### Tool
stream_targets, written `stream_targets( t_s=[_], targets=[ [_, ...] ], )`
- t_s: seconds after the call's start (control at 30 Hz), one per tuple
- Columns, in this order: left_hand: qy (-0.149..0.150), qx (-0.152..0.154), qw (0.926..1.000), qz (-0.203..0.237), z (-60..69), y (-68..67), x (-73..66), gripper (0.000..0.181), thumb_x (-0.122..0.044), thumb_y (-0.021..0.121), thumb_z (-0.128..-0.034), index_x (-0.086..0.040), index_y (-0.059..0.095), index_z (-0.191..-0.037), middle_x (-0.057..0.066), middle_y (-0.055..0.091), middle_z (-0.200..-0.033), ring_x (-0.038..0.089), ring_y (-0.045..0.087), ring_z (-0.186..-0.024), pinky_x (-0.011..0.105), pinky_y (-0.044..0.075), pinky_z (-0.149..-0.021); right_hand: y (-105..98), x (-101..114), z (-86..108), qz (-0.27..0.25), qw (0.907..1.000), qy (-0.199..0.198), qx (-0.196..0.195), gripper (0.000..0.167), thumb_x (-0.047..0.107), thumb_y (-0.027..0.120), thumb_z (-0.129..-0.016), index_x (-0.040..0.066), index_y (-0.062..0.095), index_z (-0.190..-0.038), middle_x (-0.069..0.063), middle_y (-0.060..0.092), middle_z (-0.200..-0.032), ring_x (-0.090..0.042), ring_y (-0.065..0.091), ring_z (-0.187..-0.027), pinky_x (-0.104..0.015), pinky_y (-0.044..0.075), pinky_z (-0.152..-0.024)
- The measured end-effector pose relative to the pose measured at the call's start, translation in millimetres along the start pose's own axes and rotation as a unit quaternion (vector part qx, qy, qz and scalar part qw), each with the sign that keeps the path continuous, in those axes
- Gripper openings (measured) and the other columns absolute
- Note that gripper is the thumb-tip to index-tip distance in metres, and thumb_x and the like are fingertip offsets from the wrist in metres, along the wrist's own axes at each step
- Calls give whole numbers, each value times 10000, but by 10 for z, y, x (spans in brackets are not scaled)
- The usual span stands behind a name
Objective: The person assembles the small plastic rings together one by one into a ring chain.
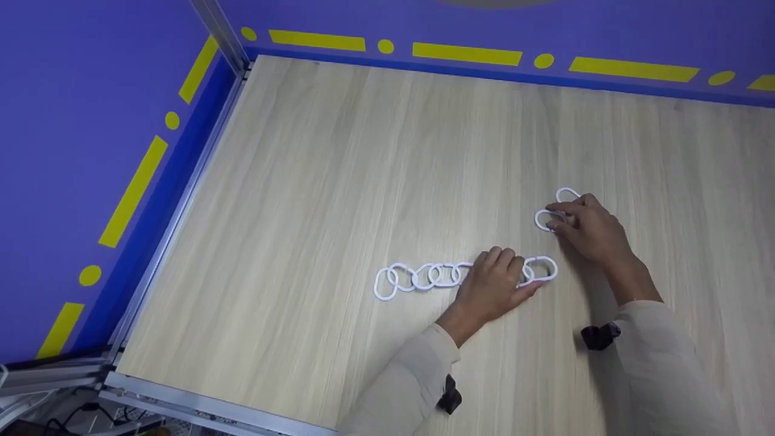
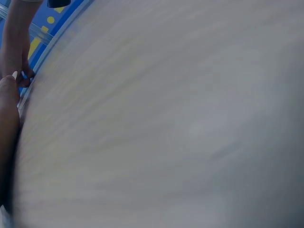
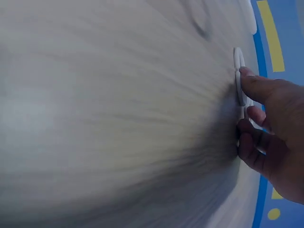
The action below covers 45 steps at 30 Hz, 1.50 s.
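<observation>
A chain of white oval plastic links [image 1: 446, 275] lies across the wooden table. My left hand [image 1: 493, 281] is laid over its right part and grips it, with the thumb along the end link [image 1: 555, 268]. What the fingers do under the palm is hidden. Farther up and to the right, my right hand [image 1: 596, 233] pinches a loose white link [image 1: 536, 219] between thumb and forefinger at the table surface. Another white link [image 1: 565, 189] lies just behind it, partly covered by that hand. In the right wrist view, the thumb rests against a white link [image 3: 239, 88].
Light wood table [image 1: 315, 181] spreads to the left of and beyond the hands. Blue panels with yellow marks [image 1: 466, 53] border its back and left sides. A metal rail [image 1: 218, 412] runs along the front left edge. Small black devices [image 1: 600, 336] sit at both sleeves.
</observation>
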<state>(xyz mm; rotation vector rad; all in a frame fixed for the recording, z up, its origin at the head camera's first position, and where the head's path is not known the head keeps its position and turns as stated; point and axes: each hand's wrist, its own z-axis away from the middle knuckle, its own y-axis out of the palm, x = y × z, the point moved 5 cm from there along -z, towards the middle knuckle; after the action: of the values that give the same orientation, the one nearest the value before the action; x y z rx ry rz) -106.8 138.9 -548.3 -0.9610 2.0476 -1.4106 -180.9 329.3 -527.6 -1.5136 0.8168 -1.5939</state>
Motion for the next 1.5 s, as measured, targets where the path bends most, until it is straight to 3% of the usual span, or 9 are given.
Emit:
stream_targets(
  t_s=[0.3,0.57,0.7,0.8,0.93,1.13,1.27,1.37,1.5],
  targets=[
    [7,2,10000,-19,9,17,-5,560,-661,389,-1018,-207,711,-1078,-94,652,-962,69,579,-870,230,478,-742,48,-35,31,-212,9992,229,268,133,123,685,-970,2,672,-1024,-125,535,-1030,-224,496,-856,-323,382,-709],
    [-8,-10,9999,123,17,13,-2,546,-649,409,-1018,-199,711,-1080,-88,656,-959,70,580,-863,228,477,-739,71,-63,90,-618,9978,126,-192,201,212,659,-994,12,642,-993,-119,661,-870,-76,529,-727,-173,399,-635],
    [-18,-50,9999,89,18,4,2,541,-652,420,-1012,-200,711,-1070,-88,655,-951,73,579,-858,234,472,-738,119,-39,124,-1319,9908,-75,-287,160,161,670,-983,3,650,-980,-62,673,-846,18,550,-714,-119,439,-634],
    [-9,-104,9999,50,17,1,4,541,-657,427,-1007,-200,713,-1060,-88,654,-945,75,579,-854,235,466,-736,160,-5,144,-2003,9792,-302,-145,104,43,663,-965,-49,666,-1014,39,683,-847,48,591,-738,-117,487,-653],
    [-1,-207,9998,-24,12,11,4,543,-664,423,-1004,-205,712,-1044,-90,653,-937,77,581,-855,237,460,-735,186,33,171,-2607,9643,-439,130,166,-43,634,-956,-108,665,-1105,192,666,-864,73,619,-781,-112,507,-685],
    [-8,-307,9995,-70,11,15,0,538,-665,430,-999,-206,708,-1030,-89,649,-925,82,582,-852,240,456,-734,202,68,221,-2861,9575,-369,37,172,-67,636,-944,-124,673,-1102,199,679,-859,81,650,-790,-111,528,-694],
    [-8,-284,9996,-80,8,10,-3,541,-663,425,-1002,-203,704,-1054,-85,644,-925,83,580,-851,240,453,-731,219,99,246,-2830,9584,-345,-149,139,-55,657,-935,-105,691,-1061,177,688,-844,65,648,-767,-118,524,-674],
    [-15,-250,9996,-87,4,12,-2,553,-663,402,-1010,-202,701,-1075,-83,645,-935,85,580,-857,242,452,-732,234,111,257,-2784,9595,-399,-152,133,-31,676,-930,-91,701,-1046,198,693,-857,63,636,-776,-116,510,-680],
    [-37,-152,9999,-28,1,17,3,565,-660,385,-1018,-200,703,-1097,-80,650,-941,85,581,-863,242,453,-733,241,112,263,-3017,9523,-454,-18,130,-40,669,-931,-109,691,-1039,200,708,-860,46,656,-792,-122,527,-695]
  ],
)
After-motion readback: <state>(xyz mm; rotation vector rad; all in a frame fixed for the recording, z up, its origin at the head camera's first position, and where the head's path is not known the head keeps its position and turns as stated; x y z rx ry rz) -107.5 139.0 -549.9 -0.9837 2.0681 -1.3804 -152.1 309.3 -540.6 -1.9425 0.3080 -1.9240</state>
